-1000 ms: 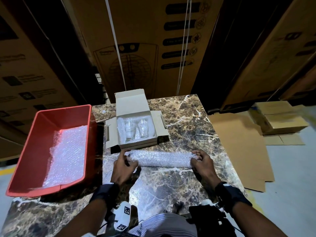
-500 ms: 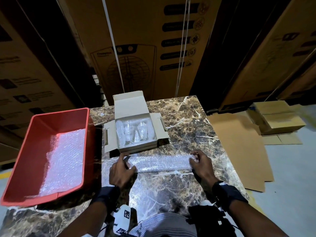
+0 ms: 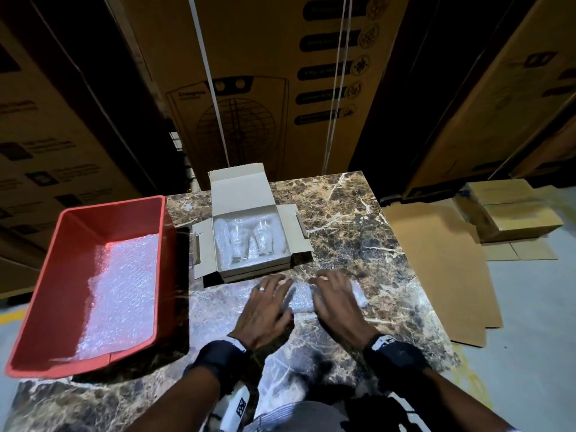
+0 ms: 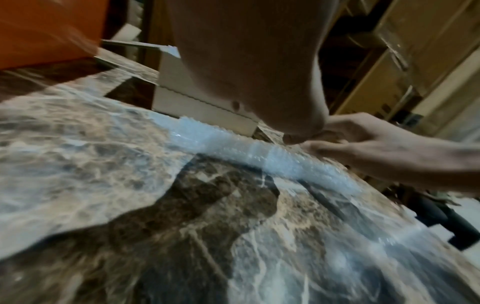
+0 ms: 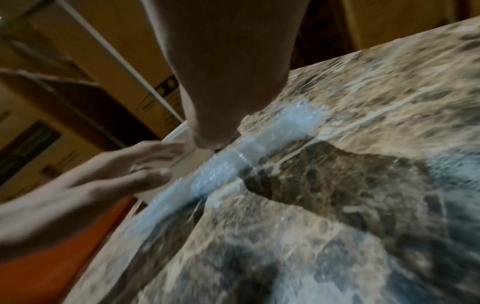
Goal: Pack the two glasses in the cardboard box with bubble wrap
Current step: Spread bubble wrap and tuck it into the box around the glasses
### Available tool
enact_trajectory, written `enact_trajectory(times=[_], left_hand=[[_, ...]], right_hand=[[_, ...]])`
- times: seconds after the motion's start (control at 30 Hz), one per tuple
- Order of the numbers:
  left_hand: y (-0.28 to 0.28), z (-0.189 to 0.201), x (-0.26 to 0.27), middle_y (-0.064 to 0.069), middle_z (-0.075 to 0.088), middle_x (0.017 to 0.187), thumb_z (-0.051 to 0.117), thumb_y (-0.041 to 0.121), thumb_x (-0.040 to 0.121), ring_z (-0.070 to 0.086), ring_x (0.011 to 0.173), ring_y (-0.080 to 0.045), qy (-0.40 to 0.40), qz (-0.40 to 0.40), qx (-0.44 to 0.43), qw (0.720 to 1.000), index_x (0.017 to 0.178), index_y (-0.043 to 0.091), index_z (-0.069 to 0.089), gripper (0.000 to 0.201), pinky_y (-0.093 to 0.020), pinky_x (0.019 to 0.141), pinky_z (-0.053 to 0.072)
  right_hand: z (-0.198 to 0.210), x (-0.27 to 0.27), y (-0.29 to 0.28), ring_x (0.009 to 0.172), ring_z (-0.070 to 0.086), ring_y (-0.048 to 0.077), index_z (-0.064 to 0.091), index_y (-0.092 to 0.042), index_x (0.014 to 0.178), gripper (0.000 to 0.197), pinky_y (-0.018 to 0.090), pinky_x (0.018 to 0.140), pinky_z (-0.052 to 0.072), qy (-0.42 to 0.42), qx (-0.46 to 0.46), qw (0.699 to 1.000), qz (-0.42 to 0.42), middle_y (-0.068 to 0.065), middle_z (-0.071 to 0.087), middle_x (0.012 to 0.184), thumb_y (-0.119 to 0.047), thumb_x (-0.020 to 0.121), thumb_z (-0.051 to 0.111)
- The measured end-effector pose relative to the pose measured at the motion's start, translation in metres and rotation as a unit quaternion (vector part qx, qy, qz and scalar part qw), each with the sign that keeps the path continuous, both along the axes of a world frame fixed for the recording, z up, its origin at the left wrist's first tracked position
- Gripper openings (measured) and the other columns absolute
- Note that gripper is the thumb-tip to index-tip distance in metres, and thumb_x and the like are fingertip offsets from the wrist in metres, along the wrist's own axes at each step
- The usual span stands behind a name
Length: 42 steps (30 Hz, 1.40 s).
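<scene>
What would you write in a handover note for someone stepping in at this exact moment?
Left hand: fingers straight, pressing flat on the bubble wrap roll.
Right hand: also flat on the roll, beside the left.
The roll lies across the marble table, just in front of the open cardboard box.
Done: both glasses lie side by side in the box on a bubble wrap lining.
Left: put the roll in the box as padding, probably over or beside the glasses, then close the flaps.
More bubble wrap lies in the red bin at the left.
</scene>
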State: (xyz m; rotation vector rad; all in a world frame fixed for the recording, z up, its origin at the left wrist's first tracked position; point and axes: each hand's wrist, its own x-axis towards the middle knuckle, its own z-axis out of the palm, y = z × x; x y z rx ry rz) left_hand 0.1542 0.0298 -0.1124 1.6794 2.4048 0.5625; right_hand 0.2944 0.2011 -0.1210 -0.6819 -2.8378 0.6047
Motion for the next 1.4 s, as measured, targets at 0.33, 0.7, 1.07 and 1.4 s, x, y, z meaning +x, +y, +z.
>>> enact_trajectory(times=[0.33,0.7,1.07,1.4], left_hand=[[-0.009,-0.042,0.017,0.001,-0.011,0.171,0.03,0.064,0.099,-0.012,0.158,-0.022,-0.003,-0.004,-0.173,0.985,0.165,0.02,0.001,0.085,-0.038,0.123,-0.014],[-0.037,-0.048,-0.001,0.004,0.006,0.172,0.021,0.072,0.1,0.006,0.158,-0.026,0.012,0.007,-0.17,0.985,0.164,0.039,0.009,0.073,-0.047,0.122,-0.002],[-0.053,-0.043,-0.008,0.014,-0.009,0.171,0.024,0.07,0.1,-0.011,0.158,-0.018,0.001,0.024,-0.148,0.989,0.162,0.045,-0.001,0.071,-0.047,0.124,-0.01],[-0.035,-0.023,0.003,-0.002,0.01,0.171,0.033,0.07,0.096,0.005,0.159,-0.028,0.038,0.035,-0.133,0.99,0.163,0.022,0.025,0.083,-0.049,0.125,-0.009]], right_hand=[[-0.043,0.011,-0.027,0.151,0.027,0.022,0.03,-0.025,0.159,0.054,0.043,0.122,0.018,-0.054,0.063,0.99,0.113,0.001,0.03,0.166,-0.037,0.106,0.035],[-0.039,0.03,-0.011,0.158,0.008,0.019,0.013,-0.029,0.164,0.07,0.047,0.124,0.009,-0.152,0.071,0.981,0.102,-0.006,0.009,0.171,-0.066,0.105,0.019],[-0.031,0.058,0.014,0.155,-0.018,0.01,-0.007,-0.026,0.163,0.086,0.04,0.126,-0.004,-0.192,0.065,0.978,0.047,-0.01,-0.01,0.17,-0.079,0.098,0.013],[-0.019,0.039,0.008,0.156,-0.015,0.021,-0.007,-0.012,0.163,0.089,0.049,0.126,-0.01,-0.208,0.046,0.976,0.043,0.006,-0.017,0.168,-0.063,0.099,0.029]])
